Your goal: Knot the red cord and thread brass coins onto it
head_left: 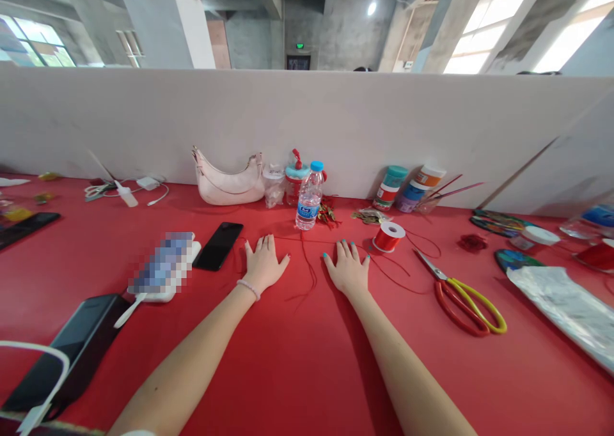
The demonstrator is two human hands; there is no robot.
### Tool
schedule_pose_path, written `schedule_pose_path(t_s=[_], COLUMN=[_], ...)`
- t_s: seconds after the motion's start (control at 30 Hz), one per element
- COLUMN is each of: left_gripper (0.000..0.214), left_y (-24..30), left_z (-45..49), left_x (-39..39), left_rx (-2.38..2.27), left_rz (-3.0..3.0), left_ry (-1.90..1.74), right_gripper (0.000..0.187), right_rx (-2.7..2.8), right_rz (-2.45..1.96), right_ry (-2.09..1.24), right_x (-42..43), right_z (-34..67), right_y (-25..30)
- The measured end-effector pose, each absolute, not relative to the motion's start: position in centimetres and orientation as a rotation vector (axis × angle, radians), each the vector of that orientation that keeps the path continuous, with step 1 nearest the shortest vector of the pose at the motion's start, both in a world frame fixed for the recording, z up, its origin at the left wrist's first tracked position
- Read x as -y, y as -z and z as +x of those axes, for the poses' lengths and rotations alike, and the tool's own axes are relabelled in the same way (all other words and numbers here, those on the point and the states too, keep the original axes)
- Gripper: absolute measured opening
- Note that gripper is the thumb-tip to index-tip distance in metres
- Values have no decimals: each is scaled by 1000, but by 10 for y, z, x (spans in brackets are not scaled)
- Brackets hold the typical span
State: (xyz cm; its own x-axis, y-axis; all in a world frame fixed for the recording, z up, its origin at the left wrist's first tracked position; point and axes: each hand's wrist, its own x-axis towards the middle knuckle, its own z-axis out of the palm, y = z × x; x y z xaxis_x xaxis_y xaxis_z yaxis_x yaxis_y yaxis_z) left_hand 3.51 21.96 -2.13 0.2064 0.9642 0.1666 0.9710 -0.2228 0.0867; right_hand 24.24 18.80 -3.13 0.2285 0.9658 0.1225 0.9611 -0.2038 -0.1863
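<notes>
My left hand lies flat on the red tabletop, fingers spread, with a beaded bracelet on its wrist. Just left of it is a dark smartphone. My right hand also rests flat with its fingers apart, holding nothing. Thin red cord runs between the hands and past the right one. A water bottle with a blue cap stands upright beyond them. To the right of my right hand sit a spool of red cord and scissors with red and yellow handles.
A white partition borders the far side. Before it stand a pale handbag, jars and small metal pieces. On the left are a black power bank and a white-cased phone; a silvery pouch lies right.
</notes>
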Motion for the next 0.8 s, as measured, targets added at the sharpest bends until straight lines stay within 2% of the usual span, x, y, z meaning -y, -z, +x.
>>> schedule_pose_path(t_s=[0.23,0.5,0.63,0.8], left_gripper=[72,46,27,27], left_y=[21,13,6,8], left_z=[35,22,11,8], left_x=[-217,-211,-211,-212], left_rx=[1910,1856,1890,1881], left_rz=[-2365,-2292,-2251,-2283], left_ry=[372,384,282,271], right_gripper=[66,63,55,47], right_rx=[1798,1810,1935,2227], right_rz=[-2308,-2299,-2104,-1731], right_ry=[-39,-50,-55,-105], right_x=[-188,-189,-186,-176], right_z=[241,244,246,247], right_y=[31,32,29,21])
